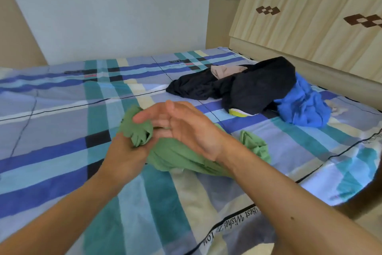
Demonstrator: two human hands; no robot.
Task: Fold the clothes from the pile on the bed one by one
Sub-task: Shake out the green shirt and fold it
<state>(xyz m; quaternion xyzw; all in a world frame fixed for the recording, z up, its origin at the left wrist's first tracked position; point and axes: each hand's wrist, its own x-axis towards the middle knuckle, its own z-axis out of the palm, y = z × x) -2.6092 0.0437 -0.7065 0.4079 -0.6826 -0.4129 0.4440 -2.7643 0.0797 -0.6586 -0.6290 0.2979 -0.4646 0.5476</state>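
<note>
Green garment [177,155] lies bunched on the plaid bed [62,110], near its front edge, with one end lifted off the sheet. The left hand [126,151] grips that gathered end from below, fingers curled round the cloth. The right hand [186,128] is flat, its fingers straight and together, reaching across the top of the bunch and touching it. Farther back towards the wooden headboard [310,27] sits the pile [258,87]: black clothes with a beige piece [223,70] on top and a blue garment [303,106] at its right side.
</note>
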